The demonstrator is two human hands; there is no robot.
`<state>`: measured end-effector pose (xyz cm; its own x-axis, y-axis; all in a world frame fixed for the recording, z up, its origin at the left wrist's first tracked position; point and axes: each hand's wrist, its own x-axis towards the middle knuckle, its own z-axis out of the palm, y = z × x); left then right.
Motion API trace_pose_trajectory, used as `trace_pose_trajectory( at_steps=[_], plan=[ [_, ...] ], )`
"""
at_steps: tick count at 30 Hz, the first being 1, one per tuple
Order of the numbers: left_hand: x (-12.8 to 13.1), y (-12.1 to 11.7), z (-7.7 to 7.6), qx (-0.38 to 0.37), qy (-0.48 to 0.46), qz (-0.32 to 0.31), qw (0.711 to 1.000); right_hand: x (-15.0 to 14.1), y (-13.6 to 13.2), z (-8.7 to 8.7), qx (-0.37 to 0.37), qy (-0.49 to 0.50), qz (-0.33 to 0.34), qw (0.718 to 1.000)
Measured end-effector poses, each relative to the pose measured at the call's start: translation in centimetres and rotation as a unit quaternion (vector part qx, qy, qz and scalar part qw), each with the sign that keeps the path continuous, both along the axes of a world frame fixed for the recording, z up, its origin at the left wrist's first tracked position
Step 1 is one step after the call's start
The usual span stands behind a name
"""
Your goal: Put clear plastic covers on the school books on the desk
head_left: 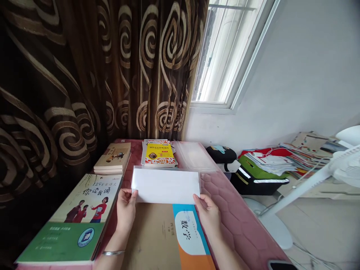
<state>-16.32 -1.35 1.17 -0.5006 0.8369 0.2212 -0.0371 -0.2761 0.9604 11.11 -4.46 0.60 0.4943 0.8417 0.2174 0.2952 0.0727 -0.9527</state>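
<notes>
A white sheet with a clear plastic margin is held up between my two hands. My left hand pinches its lower left corner, thumb on the near face. At the lower right corner, my right hand pinches it the same way. Just below the sheet lies a book with a brown, blue and orange cover, turned sideways. Whether the sheet is joined to this book, I cannot tell. To the left rests a large green and cream book with three figures on it.
All this lies on a pink quilted surface. Farther back are stacked tan books, a yellow-covered book and clear plastic sheets. A white fan, bags and papers stand at right; a phone-like object lies near the front.
</notes>
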Motion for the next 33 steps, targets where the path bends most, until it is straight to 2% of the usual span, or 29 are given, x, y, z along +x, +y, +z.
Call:
trace_pose_trajectory(
  at_steps=[5,11,17,21,24,28,30,33],
  plan=[
    [-0.1,0.1,-0.2,-0.02,-0.011,-0.013,1.0,-1.0,0.0,1.0,-0.008,0.029,-0.015,0.999],
    [-0.5,0.2,-0.9,-0.046,0.005,-0.019,0.999,-1.0,0.3,0.1,0.02,0.08,0.035,0.996],
    [-0.5,0.7,-1.7,-0.115,0.055,0.002,0.992,-0.8,0.2,-0.6,-0.012,0.019,0.019,1.0],
    [-0.6,0.9,-2.2,-0.158,0.107,0.013,0.982,-0.7,0.4,-1.2,-0.024,0.018,0.018,0.999],
    [-0.8,0.9,-2.0,-0.195,0.162,0.013,0.967,-0.5,0.7,-1.4,-0.05,0.006,0.01,0.999],
    [-0.8,0.7,-1.3,-0.256,0.236,0.025,0.937,0.5,0.9,-1.2,-0.125,-0.059,0.02,0.99],
    [-0.7,0.5,-1.0,-0.257,0.238,0.036,0.936,1.0,1.0,-1.1,-0.15,-0.084,0.04,0.984],
    [-0.6,0.4,-1.1,-0.224,0.218,0.031,0.949,1.3,1.1,-1.3,-0.158,-0.109,0.046,0.98]
  ],
)
